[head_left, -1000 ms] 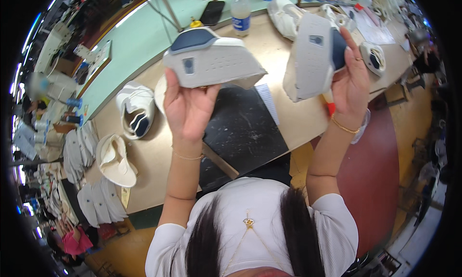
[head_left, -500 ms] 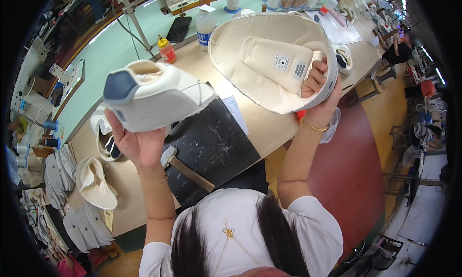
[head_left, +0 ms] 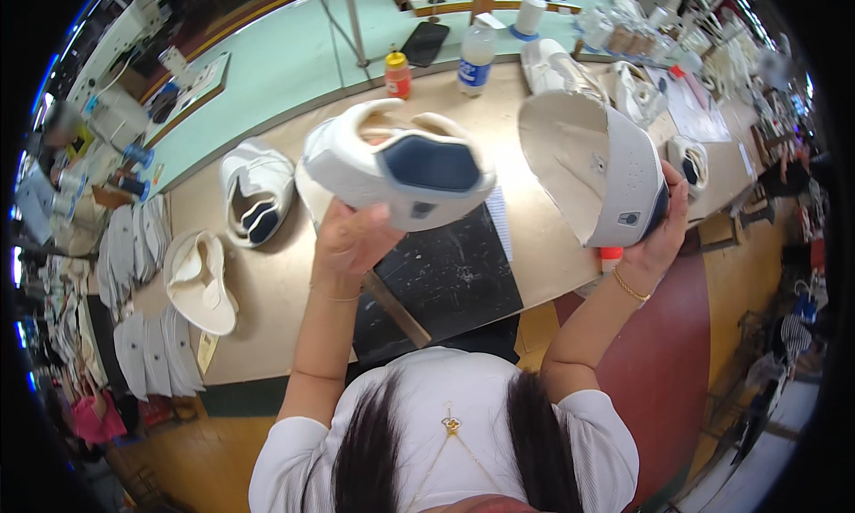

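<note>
My left hand [head_left: 352, 237] grips a white shoe upper [head_left: 436, 161] from below, its navy heel patch turned toward me and its opening upward. Held up at the right, a second shoe upper [head_left: 570, 161] shows its cream inside and part of its pale outer wall with a navy heel. My right hand [head_left: 659, 223] is closed around that heel end, some fingers hidden behind it. Both uppers are above the table and apart from each other. Below the left one lies a black mat [head_left: 463, 272] with a wooden-handled tool [head_left: 396, 308] on it; the tool's head is hidden.
More shoe uppers lie at the left [head_left: 258, 188], far right [head_left: 686, 166] and back. A cream shaped piece [head_left: 203, 286] sits beside stacks of grey pieces [head_left: 134, 255]. Behind stand a yellow-capped bottle [head_left: 398, 77], a water bottle [head_left: 475, 63], a phone [head_left: 425, 43] and a thread cone [head_left: 530, 16].
The left upper has turned from its side to its heel. The right upper has swung from showing its inside fully to showing its outer heel side. My view has shifted left.
</note>
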`<state>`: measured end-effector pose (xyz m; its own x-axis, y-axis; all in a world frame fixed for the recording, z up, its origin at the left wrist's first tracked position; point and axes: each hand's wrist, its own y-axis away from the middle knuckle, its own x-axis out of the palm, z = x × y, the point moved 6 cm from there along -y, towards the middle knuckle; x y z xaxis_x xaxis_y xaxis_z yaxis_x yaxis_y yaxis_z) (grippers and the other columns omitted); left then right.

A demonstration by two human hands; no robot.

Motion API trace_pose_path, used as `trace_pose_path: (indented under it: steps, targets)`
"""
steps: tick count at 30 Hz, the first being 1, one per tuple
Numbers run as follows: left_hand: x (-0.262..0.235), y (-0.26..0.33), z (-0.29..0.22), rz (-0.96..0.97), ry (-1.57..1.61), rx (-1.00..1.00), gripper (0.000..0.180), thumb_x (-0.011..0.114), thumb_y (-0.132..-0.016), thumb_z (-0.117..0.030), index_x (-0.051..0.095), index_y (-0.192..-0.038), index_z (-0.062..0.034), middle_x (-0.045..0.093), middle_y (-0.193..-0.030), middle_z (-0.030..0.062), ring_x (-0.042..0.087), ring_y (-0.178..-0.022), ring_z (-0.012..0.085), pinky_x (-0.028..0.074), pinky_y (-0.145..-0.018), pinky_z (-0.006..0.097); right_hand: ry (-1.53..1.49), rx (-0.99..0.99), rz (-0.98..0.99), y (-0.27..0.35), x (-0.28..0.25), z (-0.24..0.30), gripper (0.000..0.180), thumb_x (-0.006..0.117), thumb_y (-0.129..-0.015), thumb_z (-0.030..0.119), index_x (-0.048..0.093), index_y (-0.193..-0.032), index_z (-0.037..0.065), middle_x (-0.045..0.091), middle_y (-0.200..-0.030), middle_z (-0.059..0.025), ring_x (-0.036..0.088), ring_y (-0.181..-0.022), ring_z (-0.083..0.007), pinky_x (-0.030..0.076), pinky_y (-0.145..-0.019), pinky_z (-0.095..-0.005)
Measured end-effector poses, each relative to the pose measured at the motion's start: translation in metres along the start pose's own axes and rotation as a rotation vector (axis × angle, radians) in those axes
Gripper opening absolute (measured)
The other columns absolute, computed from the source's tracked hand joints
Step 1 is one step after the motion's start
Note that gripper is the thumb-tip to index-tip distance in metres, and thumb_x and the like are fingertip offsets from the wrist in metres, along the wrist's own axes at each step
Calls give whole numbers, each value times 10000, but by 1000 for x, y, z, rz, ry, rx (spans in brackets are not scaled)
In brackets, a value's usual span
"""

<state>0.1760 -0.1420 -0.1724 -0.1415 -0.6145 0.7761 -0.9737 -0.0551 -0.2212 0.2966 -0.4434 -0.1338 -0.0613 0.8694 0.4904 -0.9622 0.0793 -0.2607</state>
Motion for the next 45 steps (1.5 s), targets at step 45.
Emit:
trace_pose_path:
  steps: [45]
  targets:
    - [-53, 23, -2, -32, -819, -122, 478, 745, -644, 0, 612, -1102, 28, 657, -1045, 132, 608, -999, 225, 501, -837, 339, 562, -1311, 1311, 167, 119, -18, 187, 668, -782, 146, 483, -765, 119, 546, -724, 4, 457, -528, -78, 322, -481, -208]
